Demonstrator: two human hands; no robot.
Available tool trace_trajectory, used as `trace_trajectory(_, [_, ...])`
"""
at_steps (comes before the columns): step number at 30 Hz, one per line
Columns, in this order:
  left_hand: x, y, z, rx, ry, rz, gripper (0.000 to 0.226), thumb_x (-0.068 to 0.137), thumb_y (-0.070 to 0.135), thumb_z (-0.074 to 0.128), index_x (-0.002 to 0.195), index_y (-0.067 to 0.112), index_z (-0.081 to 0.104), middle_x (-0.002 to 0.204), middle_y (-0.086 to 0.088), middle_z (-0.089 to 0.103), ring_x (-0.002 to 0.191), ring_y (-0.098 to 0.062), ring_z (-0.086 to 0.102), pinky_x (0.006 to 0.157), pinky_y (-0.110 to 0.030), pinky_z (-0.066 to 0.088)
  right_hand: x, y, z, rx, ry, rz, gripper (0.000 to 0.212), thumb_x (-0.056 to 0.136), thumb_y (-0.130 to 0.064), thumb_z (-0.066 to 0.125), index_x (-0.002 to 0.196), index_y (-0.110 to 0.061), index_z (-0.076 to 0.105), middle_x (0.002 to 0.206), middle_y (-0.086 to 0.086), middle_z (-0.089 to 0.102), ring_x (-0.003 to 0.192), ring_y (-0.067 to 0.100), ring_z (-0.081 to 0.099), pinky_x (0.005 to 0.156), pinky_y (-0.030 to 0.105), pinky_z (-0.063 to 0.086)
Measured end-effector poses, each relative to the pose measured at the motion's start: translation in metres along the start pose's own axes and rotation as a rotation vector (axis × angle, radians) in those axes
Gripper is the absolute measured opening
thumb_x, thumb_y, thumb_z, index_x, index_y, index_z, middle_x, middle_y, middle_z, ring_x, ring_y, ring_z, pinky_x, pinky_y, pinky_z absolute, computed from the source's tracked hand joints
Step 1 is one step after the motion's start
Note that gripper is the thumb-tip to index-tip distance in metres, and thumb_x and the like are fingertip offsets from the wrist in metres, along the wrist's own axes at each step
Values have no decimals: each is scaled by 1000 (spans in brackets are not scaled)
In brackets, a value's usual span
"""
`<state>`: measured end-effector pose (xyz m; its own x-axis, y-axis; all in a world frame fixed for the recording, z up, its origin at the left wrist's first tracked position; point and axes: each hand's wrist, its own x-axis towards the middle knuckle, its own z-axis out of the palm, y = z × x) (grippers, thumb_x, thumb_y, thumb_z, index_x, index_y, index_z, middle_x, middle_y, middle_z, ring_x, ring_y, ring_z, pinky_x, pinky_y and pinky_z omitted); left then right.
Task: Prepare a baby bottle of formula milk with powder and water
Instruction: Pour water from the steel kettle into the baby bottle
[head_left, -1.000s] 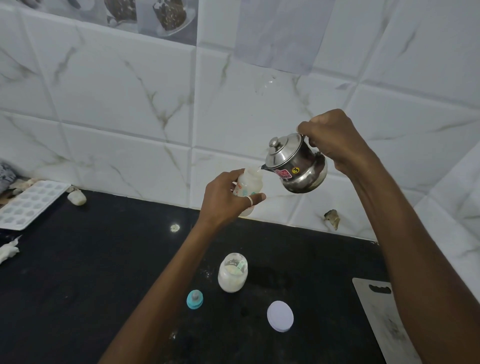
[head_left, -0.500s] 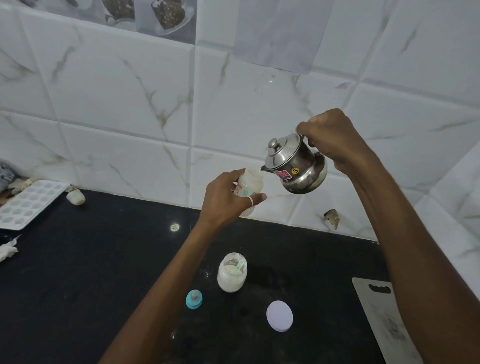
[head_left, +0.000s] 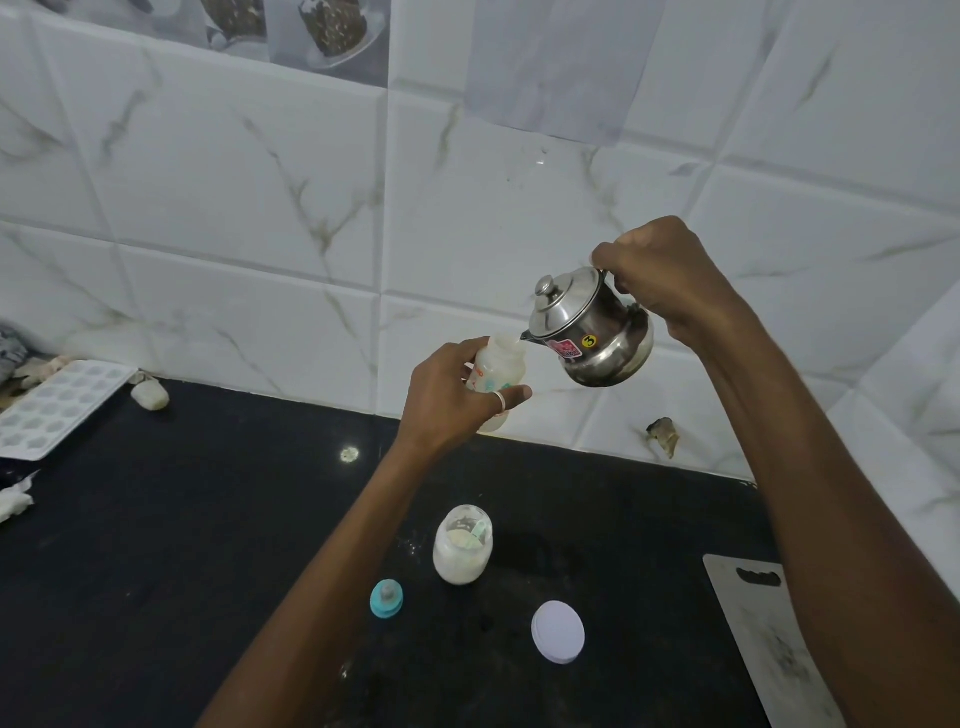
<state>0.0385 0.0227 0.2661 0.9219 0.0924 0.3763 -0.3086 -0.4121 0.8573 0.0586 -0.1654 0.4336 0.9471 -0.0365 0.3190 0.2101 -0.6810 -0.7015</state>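
My left hand holds a small translucent baby bottle up in the air, its mouth uncovered. My right hand grips the handle of a steel kettle, tilted with its spout touching the bottle's mouth. Below on the black counter stands an open jar of white powder with a green scoop inside. A teal bottle teat ring lies left of the jar and a white round lid lies to its right.
A white ice-cube tray lies at the far left with white lumps beside it. A grey cutting board lies at the right edge. The tiled wall stands right behind the counter.
Both hands keep almost the same pose. The kettle stays tilted at the bottle's mouth.
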Motion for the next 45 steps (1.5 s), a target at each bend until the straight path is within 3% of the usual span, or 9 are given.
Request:
trace_trajectory(3, [1,1,0,-2,-2,-6,70,73,46,88,134,23,63,113,16,57,95,-9,57,82,-19,47,2,1,0,2,0,7,33,73,-20,62,65,6,44,68,11,32,69,22,33,67,38,28])
trace_trajectory(7, [1,1,1,-6,-1,-2,69,73,45,88,134,24,63,112,16,58,94,-8,58,75,-9,42,4,1,0,0,0,11,36,70,-21,62,66,8,42,68,10,31,69,22,33,67,40,28])
trace_trajectory(11, [2,0,3,-7,-3,-6,70,73,45,88,135,24,63,112,16,57,94,-9,57,74,-7,41,6,2,1,-12,-3,12,38,71,-22,62,68,9,41,69,11,32,69,21,33,67,39,28])
trace_trajectory(17, [4,-1,3,-3,-7,-6,69,73,45,88,134,25,63,112,16,57,95,-9,57,75,-8,41,6,6,1,44,-6,18,21,75,-17,63,64,-7,48,66,10,29,65,21,34,63,37,28])
trace_trajectory(21, [4,-2,3,-2,-3,-8,68,73,45,88,134,25,63,112,15,58,94,-7,58,76,-9,42,4,13,-1,91,-13,58,19,78,-15,62,67,-9,48,67,11,29,48,13,31,48,24,23])
trace_trajectory(26, [5,-1,3,-2,-8,-13,67,74,44,87,133,25,63,110,16,57,86,7,54,74,-8,40,-2,32,1,293,10,159,9,81,-12,61,78,-11,54,51,-4,28,46,12,28,43,22,18])
trace_trajectory(32, [6,1,6,3,-7,-10,68,73,45,88,133,25,64,113,15,59,94,-8,58,75,-8,42,-15,59,13,489,89,284,5,85,-12,62,82,-9,59,56,0,37,45,10,31,43,21,17])
trace_trajectory(41, [5,0,8,7,-18,5,68,74,46,87,134,23,63,115,14,60,96,-9,60,77,-10,44,-28,85,31,717,136,352,23,88,-12,61,68,-17,50,61,-2,35,46,6,33,37,18,23])
trace_trajectory(45, [3,-8,9,0,-13,-10,71,72,50,88,132,23,64,120,10,66,100,-10,63,86,-22,53,-34,101,35,832,154,369,27,92,-12,60,68,-18,48,63,-3,33,51,6,32,38,18,22])
